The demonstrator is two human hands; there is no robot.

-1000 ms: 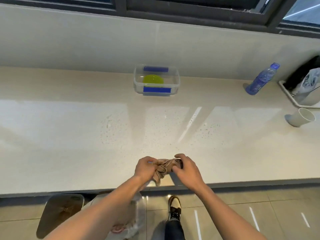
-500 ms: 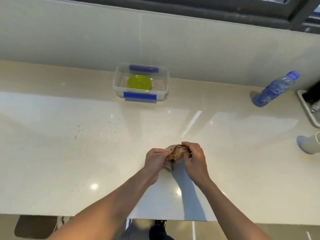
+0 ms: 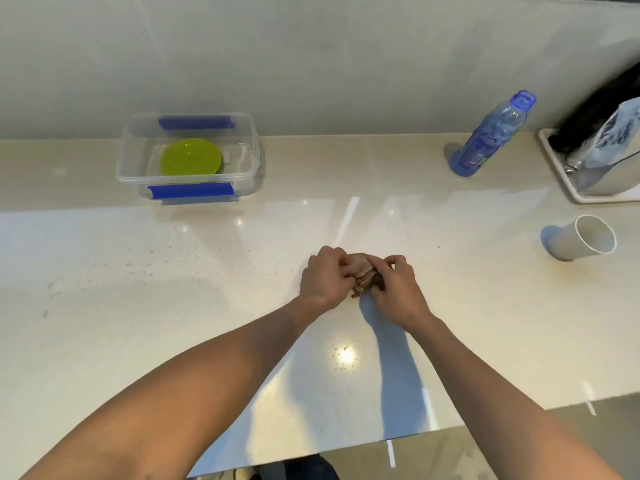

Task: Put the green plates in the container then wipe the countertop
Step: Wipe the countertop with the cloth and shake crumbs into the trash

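I see the green plates [image 3: 190, 156] already inside the container [image 3: 188, 192] at 11 o'clock, so wiping is the step now. My left hand [image 3: 325, 280] and right hand [image 3: 394, 289] both pinch a bunched brown cloth [image 3: 363, 274] at the countertop [image 3: 173, 306] centre — better I spread it flat first, then press and sweep in overlapping strokes

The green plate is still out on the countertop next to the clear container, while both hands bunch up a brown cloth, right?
Not quite. The head view shows the green plate lying inside the clear container, not beside it on the countertop. The rest holds: the left hand and the right hand both grip the bunched brown cloth.
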